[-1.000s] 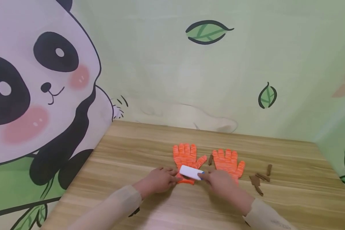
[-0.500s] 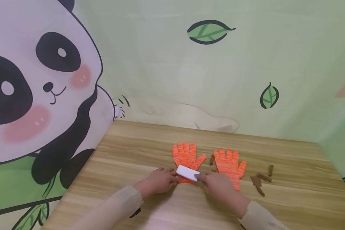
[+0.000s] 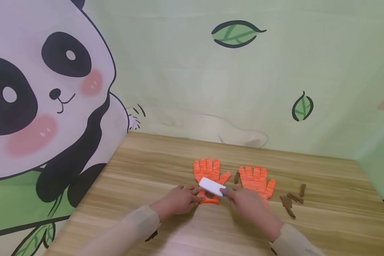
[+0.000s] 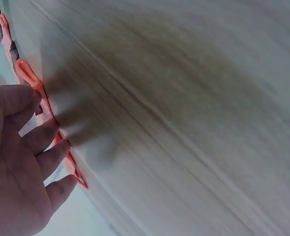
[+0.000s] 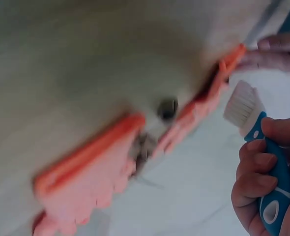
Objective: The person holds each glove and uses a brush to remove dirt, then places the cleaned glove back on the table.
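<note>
Two orange knitted gloves lie flat side by side, fingers pointing away from me: the left glove [image 3: 207, 170] and the right glove [image 3: 254, 182]. My right hand [image 3: 248, 204] grips a brush [image 3: 212, 186] by its blue handle; in the right wrist view the white bristles [image 5: 241, 108] show. The brush head is over the lower palm of the left glove, and a dark brown patch [image 3: 209, 195] shows on the cuff below it. My left hand [image 3: 180, 200] rests at the left edge of that cuff, fingertips touching it. Part of the right glove's cuff is hidden behind my right hand.
Brown strips and scraps [image 3: 287, 201] lie on the wooden table [image 3: 153, 156] right of the gloves. Another brown roll [image 3: 236, 177] lies between the gloves. A cloth wall [image 3: 179, 71] with a panda and leaves stands behind the table.
The brush has slid left, then lifted or moved away from me, uncovering the brown patch on the cuff. My left hand stays at the cuff. The camera view has shifted slightly.
</note>
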### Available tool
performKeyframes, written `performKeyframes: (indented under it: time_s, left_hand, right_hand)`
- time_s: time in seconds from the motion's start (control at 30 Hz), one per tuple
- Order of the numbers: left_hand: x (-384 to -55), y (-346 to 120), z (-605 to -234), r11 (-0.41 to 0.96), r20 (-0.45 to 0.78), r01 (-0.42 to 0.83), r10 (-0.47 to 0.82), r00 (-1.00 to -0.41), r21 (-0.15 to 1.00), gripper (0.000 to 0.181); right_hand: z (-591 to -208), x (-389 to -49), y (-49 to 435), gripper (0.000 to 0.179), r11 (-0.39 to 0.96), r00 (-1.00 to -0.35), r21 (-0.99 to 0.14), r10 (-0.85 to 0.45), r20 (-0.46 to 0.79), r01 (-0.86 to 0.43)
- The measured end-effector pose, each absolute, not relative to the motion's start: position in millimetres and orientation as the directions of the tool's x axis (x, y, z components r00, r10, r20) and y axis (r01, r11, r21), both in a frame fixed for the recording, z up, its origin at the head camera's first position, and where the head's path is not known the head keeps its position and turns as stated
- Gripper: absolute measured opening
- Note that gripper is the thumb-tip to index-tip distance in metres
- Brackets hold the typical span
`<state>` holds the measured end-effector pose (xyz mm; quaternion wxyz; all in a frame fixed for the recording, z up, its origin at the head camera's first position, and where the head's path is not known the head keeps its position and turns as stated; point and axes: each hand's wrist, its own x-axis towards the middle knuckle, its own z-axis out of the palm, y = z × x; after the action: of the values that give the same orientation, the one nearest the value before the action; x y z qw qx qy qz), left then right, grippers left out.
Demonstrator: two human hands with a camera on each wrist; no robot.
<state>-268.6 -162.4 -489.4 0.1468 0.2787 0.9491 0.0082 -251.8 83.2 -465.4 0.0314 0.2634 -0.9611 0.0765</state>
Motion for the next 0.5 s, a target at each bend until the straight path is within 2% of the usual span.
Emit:
performKeyframes:
  time_s: [0.27, 0.5]
  left_hand:
    - [-270, -162, -495, 0.846, -0.253, 0.527, 0.529, -0.81, 0.082, 0.038]
    - [-269, -161, -494, 0.855, -0.265, 0.505, 0.516, -0.814, 0.113, 0.037]
  right_hand:
    - [-477, -239, 108, 0.03, 0.822, -0.82, -0.08, -0.544, 0.179, -0.563]
    - [-467, -244, 95, 0.03, 0.844, -0.866, -0.194, -0.481, 0.137, -0.5]
